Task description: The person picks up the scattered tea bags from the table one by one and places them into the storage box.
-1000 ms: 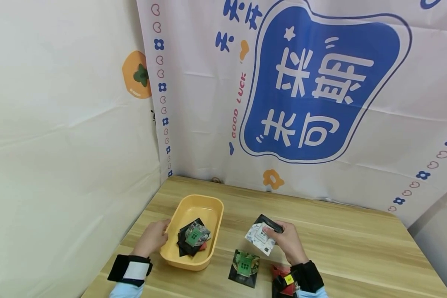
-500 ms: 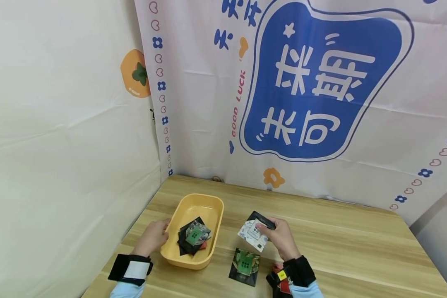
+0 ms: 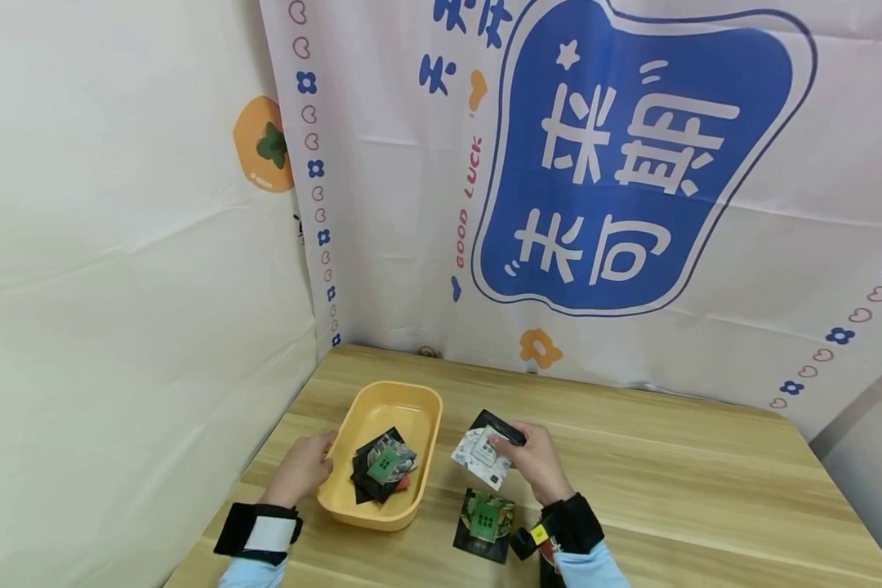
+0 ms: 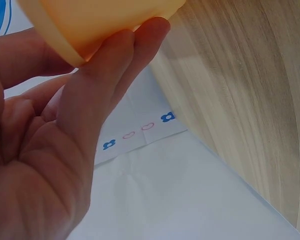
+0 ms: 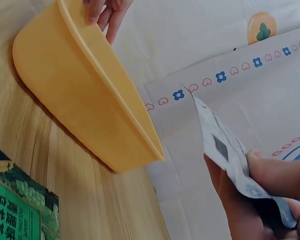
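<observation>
My left hand (image 3: pixel 301 471) grips the left rim of a yellow plastic tub (image 3: pixel 367 523); in the left wrist view its fingers (image 4: pixel 97 75) press the outside of the wall. Inside the tub lies a small pile of dark tea sachets, with a green-labelled sachet (image 3: pixel 384 465) on top and a bit of red below. My right hand (image 3: pixel 540 461) pinches a white-and-black tea sachet (image 3: pixel 478 459) between thumb and fingers, held over the table just right of the tub. The right wrist view has this sachet (image 5: pixel 220 142) tilted and nearly edge-on.
A black-and-green tea sachet (image 3: pixel 485 524), marked grape oolong, lies flat on the wooden table (image 3: pixel 676 482) right of the tub. Another dark and red sachet (image 3: pixel 550 567) is mostly hidden under the right wrist strap. White printed cloth (image 3: pixel 412 245) hangs behind and at the left.
My right hand has carried the white-and-black sachet left and slightly away from me, closer to the tub. The left hand and the tub have stayed in place.
</observation>
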Demonstrator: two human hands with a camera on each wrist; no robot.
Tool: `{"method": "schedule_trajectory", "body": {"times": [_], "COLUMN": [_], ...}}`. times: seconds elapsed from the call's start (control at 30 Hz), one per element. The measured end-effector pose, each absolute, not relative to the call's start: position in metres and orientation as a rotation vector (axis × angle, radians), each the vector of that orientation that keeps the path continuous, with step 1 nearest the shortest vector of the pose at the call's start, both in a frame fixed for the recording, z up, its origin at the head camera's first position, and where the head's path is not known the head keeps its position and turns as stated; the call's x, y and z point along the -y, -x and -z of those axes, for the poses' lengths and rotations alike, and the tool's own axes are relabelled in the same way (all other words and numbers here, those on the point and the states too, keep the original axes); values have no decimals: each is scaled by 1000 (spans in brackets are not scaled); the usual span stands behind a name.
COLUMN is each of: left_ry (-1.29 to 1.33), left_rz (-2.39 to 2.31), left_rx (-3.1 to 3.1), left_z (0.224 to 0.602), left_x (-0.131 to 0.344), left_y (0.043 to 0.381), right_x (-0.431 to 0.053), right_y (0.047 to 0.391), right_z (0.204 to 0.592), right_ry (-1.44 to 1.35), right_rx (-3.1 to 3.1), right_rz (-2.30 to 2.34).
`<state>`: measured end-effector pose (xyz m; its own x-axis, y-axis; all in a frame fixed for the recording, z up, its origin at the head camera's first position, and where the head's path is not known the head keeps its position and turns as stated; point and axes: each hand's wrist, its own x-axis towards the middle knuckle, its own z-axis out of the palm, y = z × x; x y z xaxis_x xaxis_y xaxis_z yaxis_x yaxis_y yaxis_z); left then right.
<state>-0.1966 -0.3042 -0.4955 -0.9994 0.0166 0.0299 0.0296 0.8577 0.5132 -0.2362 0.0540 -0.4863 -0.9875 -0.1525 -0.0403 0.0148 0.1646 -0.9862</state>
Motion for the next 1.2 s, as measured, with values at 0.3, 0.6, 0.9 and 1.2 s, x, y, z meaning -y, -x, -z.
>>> {"method": "schedule_trajectory", "body": {"times": [0.3, 0.6, 0.9, 1.2], "left_ry": [17, 36, 34, 27], "left_rz": [823, 819, 806, 812], "left_rx": [3026, 3016, 3022, 3028], "left_z": [494, 494, 494, 492], "left_x": [305, 306, 305, 305], "left_y": [198, 196, 197, 196], "right_x": [-36, -26, -17, -7], "right_y": [239, 244, 246, 242], "right_z": [477, 475, 475, 464], "right_ry": [207, 241, 248, 284], "right_rx": [-2288, -2278, -2267, -2243], "right_rz": [1928, 1883, 1907, 1921]}}
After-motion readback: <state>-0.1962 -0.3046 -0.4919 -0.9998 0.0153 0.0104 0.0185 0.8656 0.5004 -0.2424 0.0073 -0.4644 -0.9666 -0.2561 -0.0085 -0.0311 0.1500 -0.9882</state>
